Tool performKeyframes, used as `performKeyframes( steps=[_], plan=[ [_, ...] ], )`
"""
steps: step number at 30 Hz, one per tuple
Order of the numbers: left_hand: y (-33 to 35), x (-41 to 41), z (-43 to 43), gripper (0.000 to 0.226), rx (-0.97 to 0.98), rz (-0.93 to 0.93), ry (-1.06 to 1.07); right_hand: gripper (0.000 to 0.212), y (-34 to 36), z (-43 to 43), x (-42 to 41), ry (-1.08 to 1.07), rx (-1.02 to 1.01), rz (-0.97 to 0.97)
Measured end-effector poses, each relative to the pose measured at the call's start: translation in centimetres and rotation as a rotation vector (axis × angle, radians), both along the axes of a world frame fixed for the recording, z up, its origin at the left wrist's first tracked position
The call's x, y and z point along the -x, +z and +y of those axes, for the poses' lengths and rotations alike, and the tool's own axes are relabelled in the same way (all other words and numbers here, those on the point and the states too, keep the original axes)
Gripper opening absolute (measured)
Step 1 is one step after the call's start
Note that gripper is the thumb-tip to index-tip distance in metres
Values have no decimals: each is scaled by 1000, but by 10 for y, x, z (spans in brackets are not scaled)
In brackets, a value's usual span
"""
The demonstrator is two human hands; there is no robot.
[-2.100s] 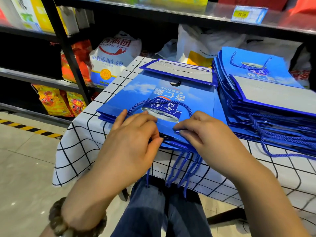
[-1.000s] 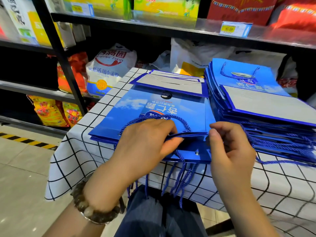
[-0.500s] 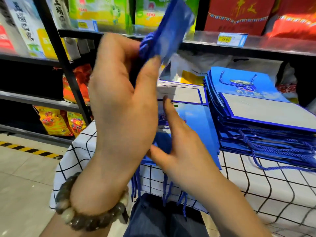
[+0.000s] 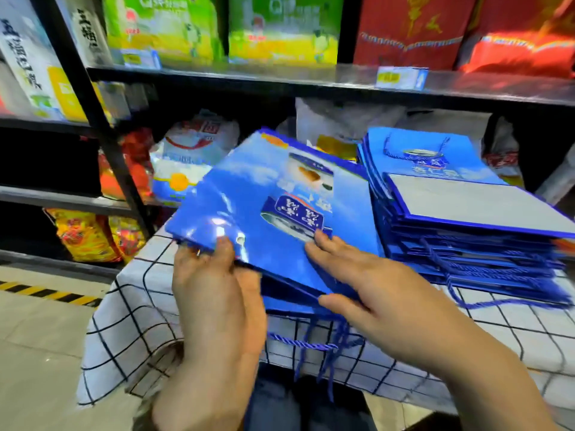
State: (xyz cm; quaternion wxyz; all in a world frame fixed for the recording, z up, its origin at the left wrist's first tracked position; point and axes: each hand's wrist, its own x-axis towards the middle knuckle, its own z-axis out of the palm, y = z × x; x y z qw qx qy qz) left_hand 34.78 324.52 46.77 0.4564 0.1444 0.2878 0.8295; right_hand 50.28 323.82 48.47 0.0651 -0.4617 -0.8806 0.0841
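A flat blue paper gift bag (image 4: 249, 200) with a printed can picture is held tilted above the table, its near edge toward me. My left hand (image 4: 211, 284) grips that near edge at the left corner, thumb on top next to a handle hole. My right hand (image 4: 367, 290) lies on the bag's right part with straight fingers, thumb under the near edge. Blue cord handles (image 4: 314, 346) hang off the table's front edge below the bag. More flat blue bags lie under it, mostly hidden.
A tall stack of the same blue bags (image 4: 460, 222) sits on the right of the checked tablecloth (image 4: 137, 309). Behind stand black shelves (image 4: 280, 79) with flour sacks, snack bags and boxes. Tiled floor with a yellow-black stripe (image 4: 46, 293) lies to the left.
The left hand, which had lifted a bag high in front of the shelves, has brought it down flat and tilted over the table. The right hand moved onto its upper face.
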Motion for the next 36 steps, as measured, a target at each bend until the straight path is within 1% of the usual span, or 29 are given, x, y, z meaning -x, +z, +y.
performKeyframes(
  steps=[2,4,6,7,9,11,13,15,16,18,19,21,22,24,26,28,31,33,35,36],
  plan=[
    [-16,-3,-12,35,135,1,-43,53,-6,2,-2,14,64,-63],
    [-25,3,-19,32,239,7,-95,50,-11,3,-2,22,108,-65],
    [-23,9,-29,29,330,90,-145,48,-15,6,-3,19,138,-55],
    [-22,12,-36,23,355,130,-182,48,-16,8,-4,13,152,-47],
    [-19,19,-47,13,388,215,-247,48,-16,10,-5,6,184,6],
    [-20,26,-55,12,412,297,-287,49,-15,10,-7,-31,208,118],
    [-25,33,-60,9,416,360,-305,48,-16,6,-14,-110,135,199],
    [-32,37,-60,12,455,448,-277,47,-15,-1,-23,-219,3,186],
    [-33,38,-60,14,463,500,-253,46,-15,-5,-26,-278,-64,185],
    [-36,38,-58,29,479,624,-220,42,-14,-14,-31,-368,-153,169],
    [-36,37,-58,34,476,679,-227,37,-14,-17,-30,-394,-160,136],
    [-34,34,-57,35,458,765,-287,25,-14,-22,-28,-406,-130,57],
    [-33,32,-57,34,442,797,-329,19,-13,-23,-28,-404,-123,51],
    [-30,27,-59,30,415,873,-418,20,-8,-26,-28,-395,-117,107],
    [-26,22,-61,28,378,967,-492,20,-2,-30,-27,-422,-87,240],
    [-19,15,-63,23,333,1040,-572,18,4,-30,-25,-450,-2,496],
    [-12,-2,-62,9,236,1149,-781,27,12,-28,-16,-446,243,943],
    [-13,-13,-58,3,171,1175,-842,26,16,-25,-12,-443,310,1124],
    [-14,-23,-54,16,128,1257,-816,22,18,-22,-11,-454,332,1228],
    [-15,-27,-52,21,119,1281,-768,20,19,-22,-11,-460,340,1259]
  ],
)
